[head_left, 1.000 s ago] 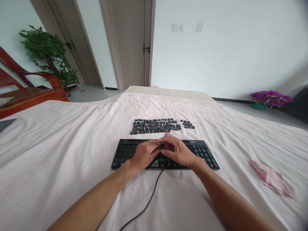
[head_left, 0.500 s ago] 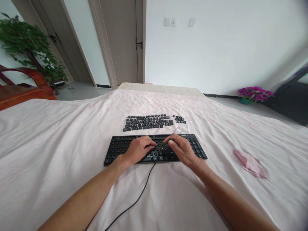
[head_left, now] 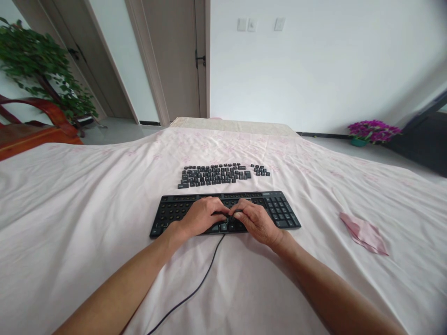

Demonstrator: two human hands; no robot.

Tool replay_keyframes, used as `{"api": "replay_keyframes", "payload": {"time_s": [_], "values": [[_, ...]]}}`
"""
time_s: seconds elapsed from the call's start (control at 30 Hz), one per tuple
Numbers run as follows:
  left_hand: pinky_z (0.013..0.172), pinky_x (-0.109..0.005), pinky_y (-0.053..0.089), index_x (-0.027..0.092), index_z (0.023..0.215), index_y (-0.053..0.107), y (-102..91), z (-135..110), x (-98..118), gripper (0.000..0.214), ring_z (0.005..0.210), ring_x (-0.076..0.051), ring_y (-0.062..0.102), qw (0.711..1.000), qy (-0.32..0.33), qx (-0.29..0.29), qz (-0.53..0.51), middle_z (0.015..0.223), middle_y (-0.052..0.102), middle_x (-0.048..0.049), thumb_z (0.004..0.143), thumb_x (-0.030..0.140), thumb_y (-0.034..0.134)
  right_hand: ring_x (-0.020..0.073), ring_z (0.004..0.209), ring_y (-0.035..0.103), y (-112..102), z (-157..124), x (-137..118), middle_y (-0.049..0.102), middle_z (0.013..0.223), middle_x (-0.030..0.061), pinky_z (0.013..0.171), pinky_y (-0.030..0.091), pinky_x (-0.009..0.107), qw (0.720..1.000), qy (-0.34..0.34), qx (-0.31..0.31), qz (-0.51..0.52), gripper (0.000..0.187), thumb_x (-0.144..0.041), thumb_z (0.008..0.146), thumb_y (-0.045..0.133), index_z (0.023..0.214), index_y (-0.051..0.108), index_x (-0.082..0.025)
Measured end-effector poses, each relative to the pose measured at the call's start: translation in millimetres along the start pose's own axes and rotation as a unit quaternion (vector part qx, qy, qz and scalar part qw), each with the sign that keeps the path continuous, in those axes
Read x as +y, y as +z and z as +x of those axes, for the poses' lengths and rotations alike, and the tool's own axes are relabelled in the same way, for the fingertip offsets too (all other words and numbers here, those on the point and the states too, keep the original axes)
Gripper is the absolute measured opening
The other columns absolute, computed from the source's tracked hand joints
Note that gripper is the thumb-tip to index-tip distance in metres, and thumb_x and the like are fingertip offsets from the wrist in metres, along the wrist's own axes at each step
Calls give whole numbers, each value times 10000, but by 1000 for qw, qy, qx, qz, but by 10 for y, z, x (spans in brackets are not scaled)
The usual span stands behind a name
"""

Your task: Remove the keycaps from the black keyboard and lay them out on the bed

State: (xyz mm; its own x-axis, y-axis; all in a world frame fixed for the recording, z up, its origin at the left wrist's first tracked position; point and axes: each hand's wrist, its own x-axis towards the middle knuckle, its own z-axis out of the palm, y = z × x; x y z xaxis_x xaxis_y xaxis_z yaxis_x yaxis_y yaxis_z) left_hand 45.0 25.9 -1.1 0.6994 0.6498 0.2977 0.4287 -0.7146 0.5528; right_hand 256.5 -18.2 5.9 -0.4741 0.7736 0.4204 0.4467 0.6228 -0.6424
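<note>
A black keyboard (head_left: 275, 196) lies on the pink-white cloth, its cable running toward me. Many of its key positions are bare, while the number pad on the right has caps. My left hand (head_left: 200, 216) rests over the middle of the keyboard, thumb and index finger closed at the key bed; whatever lies between their tips is hidden. Close beside it, my right hand (head_left: 254, 221) is closed in a pinch around the dark handle of a wire keycap puller (head_left: 238, 211), low over the keys. Most of the puller is covered by the fingers.
Loose black keycaps (head_left: 213, 176) lie in rows behind the keyboard, with a smaller group (head_left: 260, 170) to their right. A folded pink cloth (head_left: 365, 233) lies at right. Beyond the bed stand a wooden chair (head_left: 52, 116), a leafy plant (head_left: 38, 60) and purple flowers (head_left: 373, 130).
My right hand has moved left and slightly down, and its fingertips now meet those of my left hand. The puller's wire loop, visible above the right hand before, no longer shows clearly.
</note>
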Motion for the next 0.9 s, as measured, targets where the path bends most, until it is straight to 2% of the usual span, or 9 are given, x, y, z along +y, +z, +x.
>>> {"api": "replay_keyframes", "payload": {"time_s": [0.2,0.37,0.53,0.67,0.8,0.9], "values": [[749,-246,441,253,862,724,45,18,9,70,820,-151,616,999,5,-6,51,854,685,19,801,249,690,177,826,596,54,9,18,623,876,55,797,482,315,998,0,-23,-50,247,-321,985,387,974,609,-212],[742,-253,426,254,868,720,94,36,19,87,813,-150,601,998,22,-4,61,869,674,21,811,309,685,171,838,594,86,-8,40,628,875,52,791,481,307,999,-14,6,-35,224,-286,988,384,966,594,-210],[751,-264,424,215,881,698,185,55,19,185,804,-153,598,996,65,8,58,861,677,-5,890,356,578,170,802,586,126,-55,70,642,846,47,764,480,308,997,-54,52,-30,192,-240,979,400,936,583,-206],[737,-269,431,183,849,676,229,37,31,259,765,-150,603,994,87,24,66,814,667,-25,936,349,496,169,767,578,136,-89,81,651,837,47,731,479,313,994,-86,65,-22,177,-204,968,407,940,582,-211],[750,-259,447,185,900,676,209,24,69,244,809,-151,615,995,82,36,31,866,673,-36,941,336,489,168,769,583,138,-75,77,656,859,48,728,484,318,989,-100,105,1,174,-192,964,408,951,579,-222],[764,-255,450,181,879,669,184,37,92,212,828,-151,607,997,55,46,5,874,664,-33,934,307,507,170,784,586,145,-34,77,650,853,47,748,487,321,993,-69,97,-6,165,-215,964,424,942,587,-220]]}}
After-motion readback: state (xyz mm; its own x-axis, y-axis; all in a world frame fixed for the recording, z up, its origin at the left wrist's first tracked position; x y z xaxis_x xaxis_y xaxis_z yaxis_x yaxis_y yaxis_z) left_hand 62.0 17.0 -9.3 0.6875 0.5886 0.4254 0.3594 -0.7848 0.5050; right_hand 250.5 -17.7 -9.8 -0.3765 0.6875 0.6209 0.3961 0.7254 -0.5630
